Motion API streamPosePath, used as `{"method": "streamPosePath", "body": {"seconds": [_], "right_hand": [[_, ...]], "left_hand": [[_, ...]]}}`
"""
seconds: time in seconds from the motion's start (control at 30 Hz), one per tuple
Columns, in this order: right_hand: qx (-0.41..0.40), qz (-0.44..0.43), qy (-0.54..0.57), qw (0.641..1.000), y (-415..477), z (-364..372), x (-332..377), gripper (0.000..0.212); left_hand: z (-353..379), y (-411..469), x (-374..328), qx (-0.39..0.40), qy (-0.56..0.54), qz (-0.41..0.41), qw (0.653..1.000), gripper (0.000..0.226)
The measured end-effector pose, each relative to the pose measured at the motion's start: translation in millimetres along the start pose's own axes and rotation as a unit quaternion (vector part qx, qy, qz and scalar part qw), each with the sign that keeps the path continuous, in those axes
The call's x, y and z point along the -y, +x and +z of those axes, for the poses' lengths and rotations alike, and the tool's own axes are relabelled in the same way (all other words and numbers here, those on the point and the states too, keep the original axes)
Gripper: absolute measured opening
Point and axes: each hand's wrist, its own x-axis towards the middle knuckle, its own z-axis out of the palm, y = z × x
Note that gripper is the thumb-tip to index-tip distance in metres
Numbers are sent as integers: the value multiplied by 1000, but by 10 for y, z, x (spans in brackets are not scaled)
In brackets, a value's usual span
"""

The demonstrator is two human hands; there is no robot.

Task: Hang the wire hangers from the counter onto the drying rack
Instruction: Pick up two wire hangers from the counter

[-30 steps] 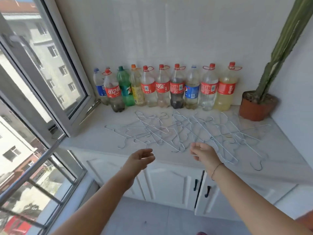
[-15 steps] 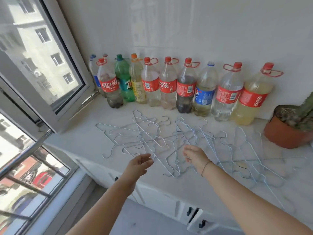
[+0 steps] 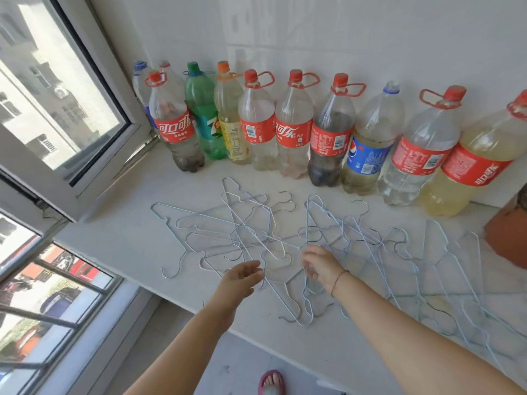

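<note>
Tangle risk is the big one here: wire hangers [image 3: 256,240] lie interlocked all over the counter [image 3: 119,240], left hand [image 3: 242,279] open above them, right hand [image 3: 320,266] spread down onto the pile without clamping any, so lifting one probably drags its neighbours off the edge.

This is a home, most likely an enclosed balcony or utility corner of a flat. Beyond both hands a row of reused soft-drink bottles [image 3: 285,124] stands against a white tiled wall [image 3: 342,32]. The white counter [image 3: 122,238] under the hands carries household clutter. Left of the left hand [image 3: 242,277], an open window [image 3: 65,115] looks out on apartment blocks.
</note>
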Motion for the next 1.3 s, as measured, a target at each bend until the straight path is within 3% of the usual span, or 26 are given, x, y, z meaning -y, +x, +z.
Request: {"method": "streamPosePath", "body": {"seconds": [0.33, 0.6, 0.77, 0.87, 0.97, 1.07, 1.3], "right_hand": [[13, 35, 71, 997, 106, 32, 143, 17], [122, -2, 106, 987, -247, 151, 304, 14], [179, -27, 115, 977, -414, 101, 269, 21], [122, -44, 124, 984, -452, -133, 282, 18], [-5, -59, 48, 997, -477, -534, 208, 18], [-80, -55, -32, 995, -502, -918, 5, 22], [-87, -42, -182, 979, -573, -1123, -508, 12]], "left_hand": [[-24, 313, -87, 12, -3, -27, 1000, 49], [304, 335, -242, 80, -65, -38, 994, 19], [432, 290, -289, 105, -62, -19, 992, 14], [444, 288, -324, 93, -80, -19, 992, 21], [463, 280, -388, 84, -86, -17, 993, 19], [506, 239, -446, 84, -75, -16, 994, 24], [594, 135, -413, 94, -56, -21, 994, 24]]}}
